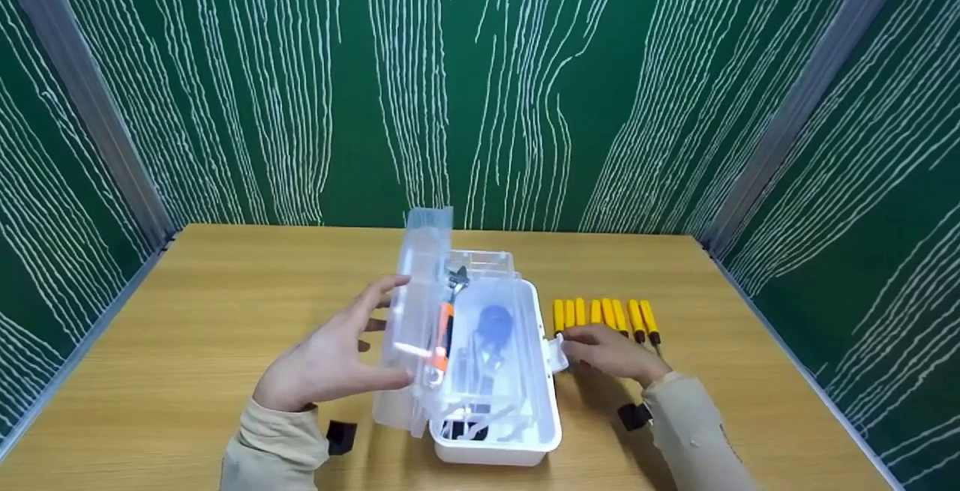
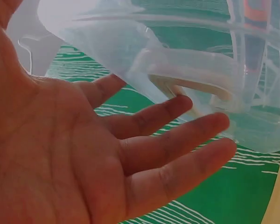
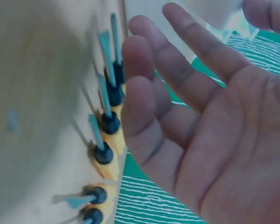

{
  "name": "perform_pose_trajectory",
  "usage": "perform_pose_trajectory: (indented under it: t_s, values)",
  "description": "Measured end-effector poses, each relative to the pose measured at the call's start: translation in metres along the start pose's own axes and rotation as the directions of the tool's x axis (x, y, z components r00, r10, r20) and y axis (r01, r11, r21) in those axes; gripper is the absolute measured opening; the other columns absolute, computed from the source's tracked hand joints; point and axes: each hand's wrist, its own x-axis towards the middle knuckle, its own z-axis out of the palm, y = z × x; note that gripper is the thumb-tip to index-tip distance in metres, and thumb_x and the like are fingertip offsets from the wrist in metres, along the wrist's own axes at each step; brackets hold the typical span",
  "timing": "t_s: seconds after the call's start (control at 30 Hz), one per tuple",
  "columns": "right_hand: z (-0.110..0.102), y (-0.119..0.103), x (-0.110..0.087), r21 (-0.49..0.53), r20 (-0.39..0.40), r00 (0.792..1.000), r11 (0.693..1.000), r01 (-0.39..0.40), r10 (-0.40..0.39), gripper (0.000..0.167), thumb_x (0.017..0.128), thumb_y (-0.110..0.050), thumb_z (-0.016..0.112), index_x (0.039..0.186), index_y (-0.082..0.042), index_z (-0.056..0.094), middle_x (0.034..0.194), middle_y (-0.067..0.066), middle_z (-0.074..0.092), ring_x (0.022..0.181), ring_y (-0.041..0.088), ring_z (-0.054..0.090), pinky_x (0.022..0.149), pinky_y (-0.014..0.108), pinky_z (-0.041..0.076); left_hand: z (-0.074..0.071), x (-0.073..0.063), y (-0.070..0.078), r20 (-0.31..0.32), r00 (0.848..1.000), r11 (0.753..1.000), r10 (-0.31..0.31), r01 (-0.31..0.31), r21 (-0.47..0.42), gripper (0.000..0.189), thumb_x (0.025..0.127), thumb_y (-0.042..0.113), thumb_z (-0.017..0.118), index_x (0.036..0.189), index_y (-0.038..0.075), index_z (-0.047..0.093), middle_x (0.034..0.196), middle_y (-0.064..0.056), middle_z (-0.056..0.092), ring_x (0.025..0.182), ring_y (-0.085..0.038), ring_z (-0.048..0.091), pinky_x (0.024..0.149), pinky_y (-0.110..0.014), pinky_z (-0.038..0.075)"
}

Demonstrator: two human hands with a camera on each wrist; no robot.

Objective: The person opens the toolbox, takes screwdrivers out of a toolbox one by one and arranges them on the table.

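A white toolbox stands in the middle of the table, its clear lid raised on the left side. My left hand is spread at the lid, thumb and index fingertip against its outer face. In the left wrist view the other fingers reach out loosely beneath the lid's handle. At the box's right side, fingertips of my right hand are at the white latch. Its fingers are loosely bent in the right wrist view. Inside are an orange-and-black utility knife, an adjustable wrench and a blue item behind clear plastic.
Several yellow-handled screwdrivers lie in a row right of the toolbox, just beyond my right hand; their shafts point toward me. Green panels with white wavy lines wall in the wooden table at the back and sides.
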Motion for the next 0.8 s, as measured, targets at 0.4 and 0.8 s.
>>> perform_pose_trajectory:
  t_s: [0.4,0.8]
  values:
    - [0.010,0.007,-0.003,0.129,-0.031,0.999,0.991,0.031,-0.027,0.030,0.099,-0.031,0.049,0.109,-0.006,0.064,0.085,0.010,0.064,0.074,0.020,0.057,0.066,0.032,0.047,0.010,0.005,0.004,-0.081,0.996,0.977,-0.020,0.037,0.211,0.099,0.065,0.042,0.084,0.142,0.053,0.023,0.131,-0.001,0.056,0.120,-0.024,0.054,0.092,-0.057,0.048]
    - [0.012,0.008,-0.006,0.366,0.073,0.996,0.931,0.012,-0.041,0.035,0.099,-0.030,0.047,0.112,-0.001,0.061,0.088,0.022,0.068,0.073,0.022,0.064,0.067,0.031,0.052,0.013,0.009,0.002,-0.166,0.982,0.949,0.094,-0.038,0.314,0.099,0.056,0.044,0.086,0.139,0.050,0.031,0.140,0.020,0.041,0.122,-0.019,0.052,0.088,-0.051,0.051]
